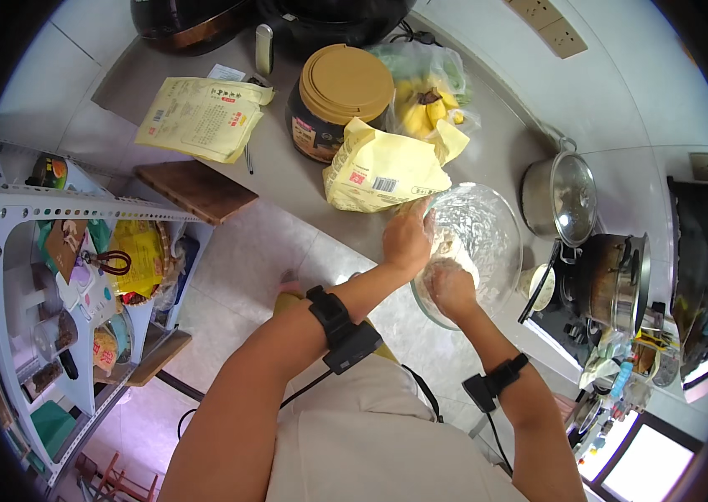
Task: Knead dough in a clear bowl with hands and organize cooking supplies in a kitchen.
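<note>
A large clear glass bowl (497,251) smeared with flour stands at the counter's edge, tilted towards me. My left hand (407,237) grips its left rim, with the thumb towards the inside. Inside the bowl, a lump of pale, floury dough (465,258) lies against the near left wall. My right hand (452,287) is curled into a fist and presses on the dough; its fingertips are hidden. Flour coats both hands. Just beyond my left hand, an opened yellow paper flour bag (385,166) leans on the counter.
Behind the flour bag stand a brown-lidded tub (346,81) and bagged bananas (426,113). Another yellow bag (206,119) lies left, near a wooden board (197,188) jutting past the counter. Lidded pots (570,197) and a pale cup (539,285) are right of the bowl. A metal shelf (84,210) stands left.
</note>
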